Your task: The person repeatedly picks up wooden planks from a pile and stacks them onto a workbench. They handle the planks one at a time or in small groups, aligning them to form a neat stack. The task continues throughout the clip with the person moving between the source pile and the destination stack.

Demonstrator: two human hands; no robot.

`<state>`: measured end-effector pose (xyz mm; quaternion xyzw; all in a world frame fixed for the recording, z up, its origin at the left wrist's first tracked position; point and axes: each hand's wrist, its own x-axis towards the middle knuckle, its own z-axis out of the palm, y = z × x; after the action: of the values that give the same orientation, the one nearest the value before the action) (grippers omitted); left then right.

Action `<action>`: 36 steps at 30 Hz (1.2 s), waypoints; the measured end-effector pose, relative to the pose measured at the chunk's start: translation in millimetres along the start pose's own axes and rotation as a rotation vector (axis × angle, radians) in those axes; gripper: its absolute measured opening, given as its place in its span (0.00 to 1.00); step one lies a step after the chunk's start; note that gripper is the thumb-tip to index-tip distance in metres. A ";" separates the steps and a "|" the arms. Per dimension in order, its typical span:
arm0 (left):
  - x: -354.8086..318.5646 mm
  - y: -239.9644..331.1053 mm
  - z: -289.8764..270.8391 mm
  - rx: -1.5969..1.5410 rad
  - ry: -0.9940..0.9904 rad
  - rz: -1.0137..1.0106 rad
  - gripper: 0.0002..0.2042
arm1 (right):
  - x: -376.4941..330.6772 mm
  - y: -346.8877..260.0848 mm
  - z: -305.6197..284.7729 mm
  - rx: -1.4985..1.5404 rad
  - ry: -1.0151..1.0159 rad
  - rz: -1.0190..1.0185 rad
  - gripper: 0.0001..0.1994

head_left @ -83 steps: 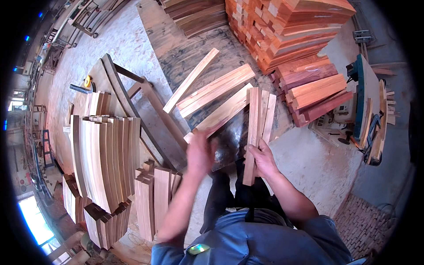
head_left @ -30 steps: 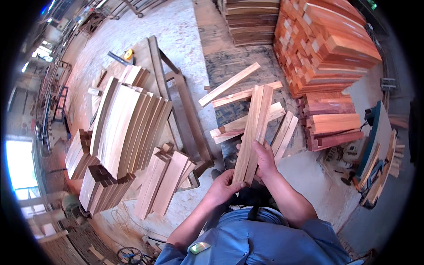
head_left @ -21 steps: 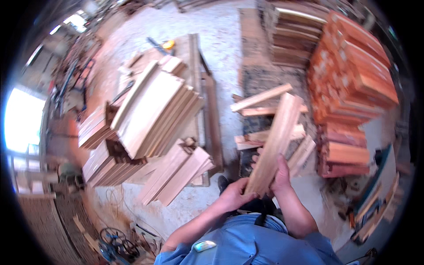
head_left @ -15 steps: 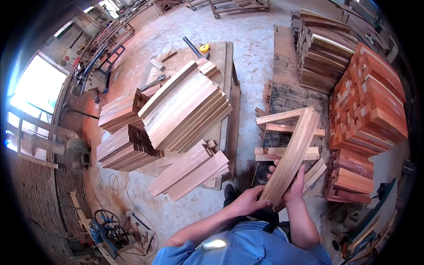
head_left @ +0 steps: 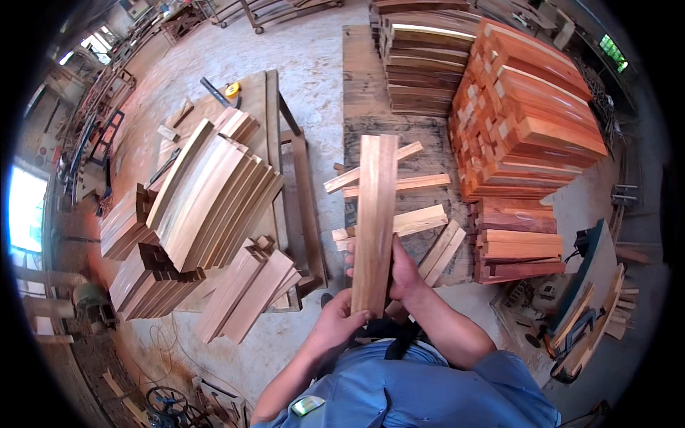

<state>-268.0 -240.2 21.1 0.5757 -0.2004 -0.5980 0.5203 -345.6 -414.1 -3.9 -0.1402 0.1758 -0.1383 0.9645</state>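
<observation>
A long brown wooden board (head_left: pixel 375 214) stands out in front of me, held in both hands. My left hand (head_left: pixel 340 318) is closed on its near end, thumb on the top face. Farther up, my right hand (head_left: pixel 404 272) wraps round its right side and underside, with fingertips showing at the left edge. Beneath the board, several loose wood strips (head_left: pixel 421 220) lie criss-cross on a dark, stained panel (head_left: pixel 428 143). A pair of light strips (head_left: pixel 442 251) rests just right of my right hand.
A worktable (head_left: pixel 265 107) on the left bears stacked planks (head_left: pixel 214 192), a yellow tape measure (head_left: pixel 232 90) and pinkish boards (head_left: pixel 239 292). Reddish timber (head_left: pixel 528 114) is piled high at the right, beside a darker stack (head_left: pixel 424 64). A green-edged bench (head_left: pixel 581 285) stands lower right.
My view has swung to the right, so the surroundings sit farther left. The board has turned from slanting right to nearly straight ahead, with both hands still on it.
</observation>
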 end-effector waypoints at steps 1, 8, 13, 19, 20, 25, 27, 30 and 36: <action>-0.2 -2.2 0.6 -0.003 0.008 -0.006 0.22 | -1.9 -2.2 -0.5 0.017 -0.007 -0.010 0.35; -3.4 4.3 3.0 0.086 -0.013 -0.002 0.22 | 2.7 -3.3 -9.1 0.067 -0.108 0.090 0.33; 2.4 -13.2 9.0 0.038 0.012 0.084 0.24 | -7.6 -2.8 6.8 -0.061 0.056 -0.019 0.37; -0.2 -9.2 7.8 0.231 0.139 0.237 0.34 | -14.3 5.5 -1.6 -0.289 -0.017 -0.131 0.35; -1.5 -8.4 10.1 0.234 0.186 0.286 0.37 | -16.4 8.1 -3.7 -0.348 -0.030 -0.140 0.34; -16.2 18.2 14.0 0.622 0.406 0.289 0.46 | -15.8 34.7 0.6 -0.486 0.090 -0.323 0.32; -19.5 20.4 11.0 0.645 0.365 0.292 0.47 | -14.8 38.8 3.1 -0.504 0.069 -0.309 0.33; -31.8 13.7 -5.7 0.569 0.338 0.337 0.45 | -11.3 46.0 10.2 -0.514 -0.031 -0.284 0.31; -59.5 16.4 -42.5 0.630 0.324 0.301 0.44 | -14.7 50.2 13.7 -0.541 -0.051 -0.049 0.33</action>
<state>-235.6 -180.4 52.6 0.7585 -0.3720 -0.3252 0.4249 -342.7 -360.1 -3.1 -0.4006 0.1785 -0.1060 0.8924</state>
